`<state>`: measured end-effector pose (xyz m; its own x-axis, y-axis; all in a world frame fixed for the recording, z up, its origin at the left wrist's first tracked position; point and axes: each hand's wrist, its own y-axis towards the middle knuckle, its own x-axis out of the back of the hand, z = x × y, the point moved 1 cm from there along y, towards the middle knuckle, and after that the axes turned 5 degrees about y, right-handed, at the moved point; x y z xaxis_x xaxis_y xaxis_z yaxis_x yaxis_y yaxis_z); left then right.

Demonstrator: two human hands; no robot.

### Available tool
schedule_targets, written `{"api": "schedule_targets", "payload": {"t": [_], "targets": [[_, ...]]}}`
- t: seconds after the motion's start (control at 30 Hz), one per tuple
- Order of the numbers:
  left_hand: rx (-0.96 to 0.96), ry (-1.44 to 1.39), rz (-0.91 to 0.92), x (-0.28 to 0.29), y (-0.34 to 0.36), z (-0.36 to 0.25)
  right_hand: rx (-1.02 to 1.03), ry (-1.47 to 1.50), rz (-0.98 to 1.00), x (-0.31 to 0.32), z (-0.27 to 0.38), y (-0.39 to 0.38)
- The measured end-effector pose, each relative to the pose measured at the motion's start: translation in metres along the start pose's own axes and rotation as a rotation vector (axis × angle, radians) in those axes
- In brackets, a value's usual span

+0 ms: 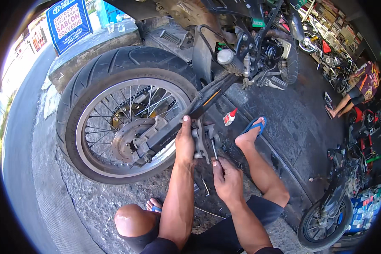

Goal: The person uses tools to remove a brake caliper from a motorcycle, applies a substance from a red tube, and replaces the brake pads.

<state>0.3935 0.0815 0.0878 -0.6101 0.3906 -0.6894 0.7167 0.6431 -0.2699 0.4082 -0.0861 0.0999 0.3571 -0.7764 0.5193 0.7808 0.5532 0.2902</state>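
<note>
My left hand [184, 144] grips a metal brake caliper [205, 134] just below the motorcycle's black swingarm [209, 95]. My right hand [227, 178] is closed on a slim metal tool [214, 150], whose far end meets the caliper. Left of my hands is the spoked rear wheel, with a black tyre [72, 122], a brake disc [125, 139] and a gold sprocket [117, 118]. A small white bottle with a red cap [230, 117] stands on the ground to the right. Loose metal tools [205, 188] lie behind my right hand.
A concrete ledge [63, 74] with a blue sign [67, 25] borders the back left, beside a road [25, 148]. My sandalled foot [252, 131] rests right of the bike. A person [360, 89] sits at the far right among other motorcycles [326, 216].
</note>
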Motion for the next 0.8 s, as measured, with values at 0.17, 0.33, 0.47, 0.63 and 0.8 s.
{"api": "schedule_targets", "payload": {"t": [0.17,0.33,0.47,0.63,0.8], "targets": [[-0.012,-0.034,-0.022,-0.002,0.001,0.003,-0.193,0.212,0.005,0.019,0.002,0.004],[0.000,0.037,-0.019,-0.010,0.001,0.004,-0.014,0.198,-0.080,0.064,0.014,0.011],[0.018,0.062,-0.010,0.006,0.005,0.002,-0.229,0.645,0.107,0.087,0.016,0.005],[-0.003,0.094,0.018,0.009,0.011,0.006,-0.297,0.994,0.345,0.102,0.033,0.015],[0.000,0.101,0.028,0.007,0.010,0.010,-0.497,0.635,0.508,0.112,0.020,0.032]]}}
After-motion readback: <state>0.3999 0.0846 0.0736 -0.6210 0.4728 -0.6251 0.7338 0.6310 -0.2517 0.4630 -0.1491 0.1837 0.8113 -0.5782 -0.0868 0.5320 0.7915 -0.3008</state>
